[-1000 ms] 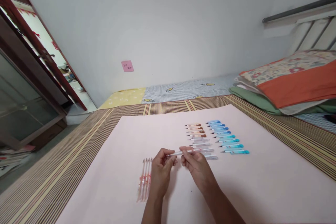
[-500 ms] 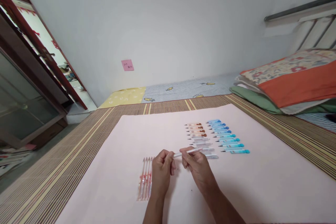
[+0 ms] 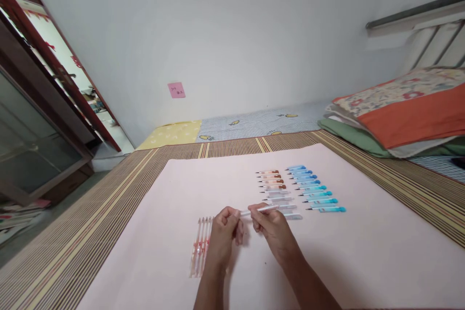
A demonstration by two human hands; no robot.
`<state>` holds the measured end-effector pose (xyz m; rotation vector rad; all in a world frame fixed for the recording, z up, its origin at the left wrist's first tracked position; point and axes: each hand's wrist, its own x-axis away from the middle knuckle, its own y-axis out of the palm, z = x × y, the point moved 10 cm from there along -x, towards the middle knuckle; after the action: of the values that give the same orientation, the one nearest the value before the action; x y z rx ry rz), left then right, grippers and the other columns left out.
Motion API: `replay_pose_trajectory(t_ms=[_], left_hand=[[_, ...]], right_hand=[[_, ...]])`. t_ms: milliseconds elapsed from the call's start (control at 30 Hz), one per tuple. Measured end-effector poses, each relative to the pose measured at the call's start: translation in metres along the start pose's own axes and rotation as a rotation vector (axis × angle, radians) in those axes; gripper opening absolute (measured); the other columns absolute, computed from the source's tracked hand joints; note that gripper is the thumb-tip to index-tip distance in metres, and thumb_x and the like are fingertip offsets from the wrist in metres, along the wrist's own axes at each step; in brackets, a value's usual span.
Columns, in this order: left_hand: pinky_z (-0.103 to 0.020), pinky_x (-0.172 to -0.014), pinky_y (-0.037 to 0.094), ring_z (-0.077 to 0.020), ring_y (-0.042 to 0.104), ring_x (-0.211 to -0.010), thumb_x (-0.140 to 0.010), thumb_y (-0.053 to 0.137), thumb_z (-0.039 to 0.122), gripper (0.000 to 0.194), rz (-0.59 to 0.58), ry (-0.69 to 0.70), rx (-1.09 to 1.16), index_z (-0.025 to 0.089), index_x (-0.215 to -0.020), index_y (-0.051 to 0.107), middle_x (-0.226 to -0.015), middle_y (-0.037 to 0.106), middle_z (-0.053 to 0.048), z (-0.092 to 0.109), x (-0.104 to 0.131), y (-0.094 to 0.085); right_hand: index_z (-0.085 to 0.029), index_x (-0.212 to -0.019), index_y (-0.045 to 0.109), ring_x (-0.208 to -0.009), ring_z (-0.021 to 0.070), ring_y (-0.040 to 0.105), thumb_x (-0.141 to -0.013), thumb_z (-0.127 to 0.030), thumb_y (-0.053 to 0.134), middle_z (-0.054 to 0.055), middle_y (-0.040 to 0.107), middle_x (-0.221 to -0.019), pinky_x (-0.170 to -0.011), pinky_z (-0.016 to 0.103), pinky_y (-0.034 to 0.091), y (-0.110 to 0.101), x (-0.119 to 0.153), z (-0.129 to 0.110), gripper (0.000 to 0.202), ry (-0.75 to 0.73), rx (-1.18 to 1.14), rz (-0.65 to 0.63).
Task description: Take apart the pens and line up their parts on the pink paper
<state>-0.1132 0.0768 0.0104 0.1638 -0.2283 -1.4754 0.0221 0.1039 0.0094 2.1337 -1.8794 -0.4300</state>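
Note:
Both hands meet on one pale pen (image 3: pixel 268 209) held nearly level above the pink sheet. My left hand (image 3: pixel 225 235) pinches its left end, and my right hand (image 3: pixel 271 227) grips it near the middle. Beside my left hand, several clear pens with red marks (image 3: pixel 199 247) lie side by side, partly hidden by that hand. Beyond my right hand lie brown pens (image 3: pixel 272 181) and grey-white pens (image 3: pixel 279 199) in a column. To their right is a slanting column of blue pens (image 3: pixel 316 188), tips to the left.
The pink sheet (image 3: pixel 163 261) lies on a striped mat (image 3: pixel 119 193). Folded orange and green bedding (image 3: pixel 417 116) sits at the right. Behind are a patterned cloth (image 3: pixel 247 125) and a wall with a pink note (image 3: pixel 176 90). A door (image 3: pixel 65 77) is at the left.
My left forearm and wrist have shifted slightly left. Both hands keep their hold on the pen, which has barely moved.

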Motion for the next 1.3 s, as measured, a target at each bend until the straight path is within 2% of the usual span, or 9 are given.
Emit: replay_pose_trajectory(t_ms=[167,267,367,500,600,800,1033,1167,1300], left_hand=[[-0.023,-0.040,0.023,-0.0084,0.043,-0.035,-0.082,0.051,0.079,0.068,0.001,-0.128,0.043,0.013,-0.075,0.067,-0.045,0.056,-0.001,-0.013,0.001,-0.002],[-0.022,-0.050,0.038,-0.0098,0.058,-0.052,-0.074,0.078,0.060,0.054,-0.041,-0.060,0.166,0.016,-0.105,0.067,-0.073,0.070,-0.002,-0.001,0.003,0.002],[-0.020,-0.051,0.039,-0.0085,0.057,-0.052,-0.067,0.088,0.045,0.046,-0.048,-0.020,0.168,0.017,-0.096,0.065,-0.071,0.070,0.000,0.002,0.002,0.003],[-0.021,-0.038,0.019,-0.0066,0.042,-0.035,-0.079,0.067,0.070,0.055,-0.004,-0.122,0.095,0.016,-0.068,0.057,-0.047,0.056,0.001,-0.015,-0.001,-0.001],[-0.022,-0.040,0.022,-0.0085,0.047,-0.037,-0.079,0.058,0.077,0.064,-0.002,-0.187,0.135,0.013,-0.078,0.064,-0.050,0.059,-0.001,-0.019,0.000,-0.001],[-0.019,-0.048,0.034,-0.0068,0.054,-0.049,-0.069,0.088,0.042,0.044,-0.055,-0.050,0.192,0.017,-0.096,0.063,-0.068,0.068,0.002,0.000,0.001,0.001],[-0.022,-0.039,0.019,-0.0090,0.048,-0.037,-0.080,0.059,0.075,0.062,-0.009,-0.157,0.123,0.013,-0.079,0.063,-0.052,0.061,-0.002,-0.020,-0.002,-0.001],[-0.020,-0.046,0.031,-0.0083,0.055,-0.049,-0.071,0.083,0.052,0.050,-0.034,-0.056,0.187,0.016,-0.101,0.065,-0.069,0.069,0.000,-0.007,-0.002,0.002],[-0.020,-0.043,0.024,-0.0062,0.046,-0.044,-0.073,0.082,0.045,0.036,-0.005,-0.016,0.139,0.016,-0.084,0.064,-0.059,0.062,0.003,0.000,-0.001,-0.004]], right_hand=[[-0.017,-0.083,0.076,-0.054,0.0127,0.048,-0.068,-0.057,0.084,-0.003,0.055,-0.054,-0.056,0.029,0.037,-0.002,0.000,0.001,0.044,-0.018,0.036,0.010],[-0.017,-0.083,0.076,-0.055,0.0129,0.048,-0.066,-0.059,0.085,-0.003,0.055,-0.055,-0.056,0.029,0.036,-0.007,0.000,0.005,0.047,0.014,-0.006,0.064],[-0.017,-0.084,0.076,-0.055,0.0126,0.048,-0.066,-0.058,0.085,-0.003,0.055,-0.055,-0.056,0.029,0.035,-0.007,0.001,0.006,0.046,0.031,-0.028,0.066],[-0.018,-0.085,0.077,-0.055,0.0133,0.049,-0.069,-0.054,0.085,-0.003,0.056,-0.055,-0.057,0.029,0.036,-0.001,0.002,0.002,0.041,-0.001,0.010,0.023],[-0.018,-0.085,0.077,-0.055,0.0134,0.050,-0.067,-0.054,0.086,-0.003,0.056,-0.054,-0.057,0.029,0.038,-0.002,0.001,0.003,0.041,0.001,0.024,0.035],[-0.018,-0.085,0.076,-0.055,0.0133,0.050,-0.069,-0.054,0.084,-0.003,0.057,-0.054,-0.057,0.029,0.038,-0.007,0.001,0.004,0.040,-0.004,0.036,0.071],[-0.019,-0.085,0.076,-0.055,0.0137,0.050,-0.068,-0.054,0.085,-0.003,0.057,-0.054,-0.057,0.029,0.037,-0.003,0.002,0.001,0.040,-0.003,0.027,0.041],[-0.018,-0.086,0.076,-0.055,0.0138,0.049,-0.063,-0.057,0.087,-0.003,0.056,-0.054,-0.057,0.029,0.038,-0.005,0.003,0.005,0.047,0.045,-0.010,0.053],[-0.017,-0.086,0.077,-0.056,0.0141,0.051,-0.070,-0.063,0.080,0.001,0.061,-0.065,-0.055,0.029,0.039,-0.001,0.003,0.007,0.049,0.085,-0.069,0.013]])
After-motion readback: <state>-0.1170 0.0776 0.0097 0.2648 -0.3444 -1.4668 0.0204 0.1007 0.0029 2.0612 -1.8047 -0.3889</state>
